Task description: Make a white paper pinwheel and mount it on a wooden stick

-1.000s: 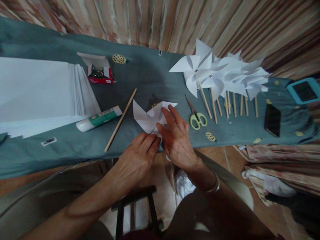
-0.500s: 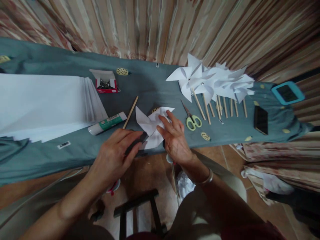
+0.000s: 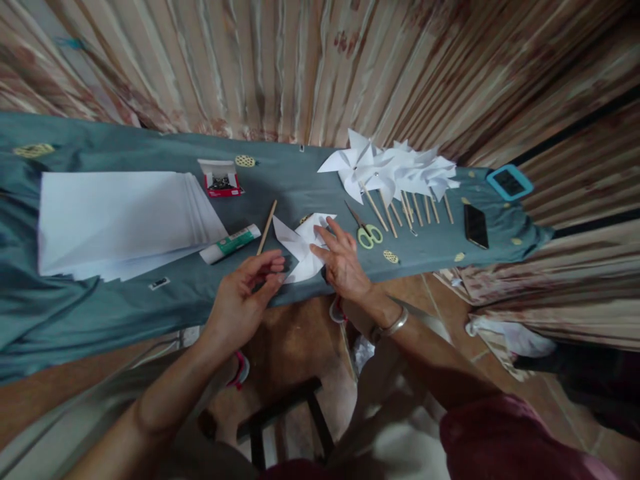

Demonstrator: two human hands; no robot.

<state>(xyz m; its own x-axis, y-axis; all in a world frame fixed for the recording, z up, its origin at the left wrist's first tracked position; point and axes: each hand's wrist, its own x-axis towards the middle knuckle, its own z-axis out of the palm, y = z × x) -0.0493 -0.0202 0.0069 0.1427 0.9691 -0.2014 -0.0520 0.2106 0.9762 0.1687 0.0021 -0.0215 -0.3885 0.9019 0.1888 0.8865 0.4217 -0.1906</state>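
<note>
A white paper pinwheel [image 3: 303,257] with folded blades lies near the front edge of the cloth-covered table. My right hand [image 3: 343,260] rests on its right side, fingers spread and pressing the paper down. A small dark thing shows beside that palm, too hidden to name. My left hand [image 3: 253,287] hovers at the pinwheel's left corner, fingers loosely curved and apart, with nothing seen in it. Just beyond it lies a wooden stick [image 3: 267,227]. To the left is a white and green glue stick [image 3: 230,245].
A stack of white paper [image 3: 120,220] covers the left side, near a red box of small metal pieces [image 3: 220,183]. Rightward lie green-handled scissors [image 3: 369,235], finished pinwheels on sticks [image 3: 385,170], a phone [image 3: 476,227] and a blue-framed device [image 3: 510,182].
The dark object that my left hand held is gone from it, and those fingers have loosened. My right hand stays on the pinwheel. The whole view has shifted.
</note>
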